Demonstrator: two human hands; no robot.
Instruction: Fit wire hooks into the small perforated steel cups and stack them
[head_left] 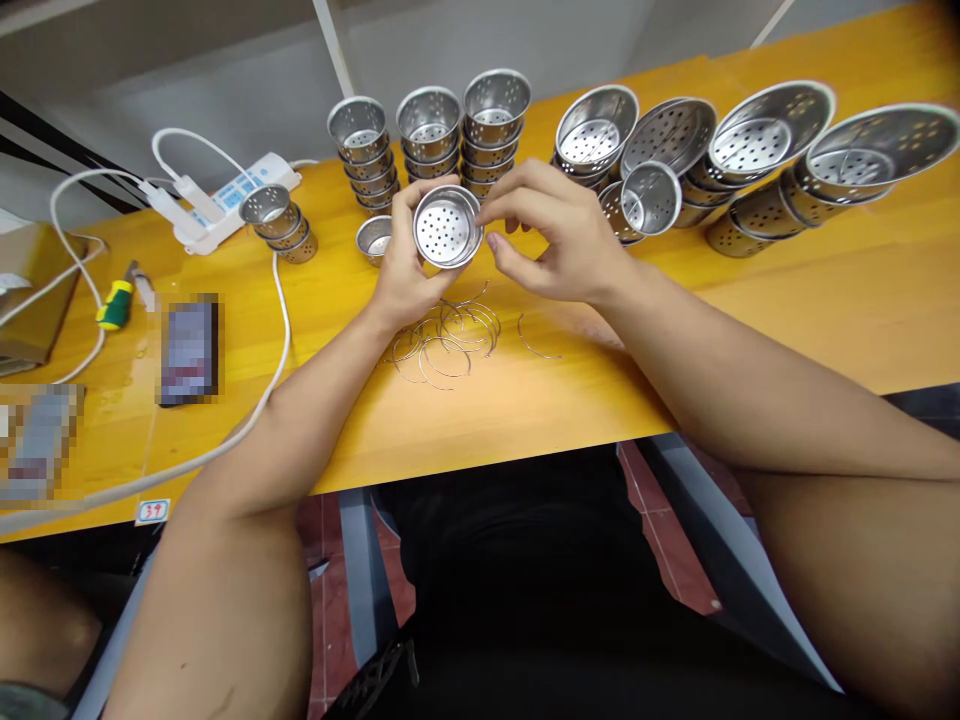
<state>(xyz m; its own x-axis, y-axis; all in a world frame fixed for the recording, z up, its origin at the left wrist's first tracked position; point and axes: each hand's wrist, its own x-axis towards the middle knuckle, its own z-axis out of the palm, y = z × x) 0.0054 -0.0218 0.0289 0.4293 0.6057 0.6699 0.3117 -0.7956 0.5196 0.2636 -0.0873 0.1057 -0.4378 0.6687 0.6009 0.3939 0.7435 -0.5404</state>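
My left hand (pixel 401 265) is closed around a small perforated metal cup (pixel 444 228), its round mouth facing me. Close to the cup's right rim is my right hand (pixel 562 235), with thumb and fingers apart and nothing visible between them. Whether its fingertips touch the rim, I cannot tell. On the table below lies a loose heap of thin curved metal wires (pixel 448 340). One separate wire (pixel 534 343) rests to the right of that heap. Behind my left hand stands another small cup (pixel 373 238), partly covered by the hand.
Stacked perforated cups (pixel 427 125) line the back of the yellow table (pixel 480 430), with larger stacks (pixel 757 140) at right. A small stack (pixel 279 225), power strip (pixel 232 205), white cable (pixel 281 330), green-handled tool (pixel 115 305) and blurred phone (pixel 189 350) occupy the left.
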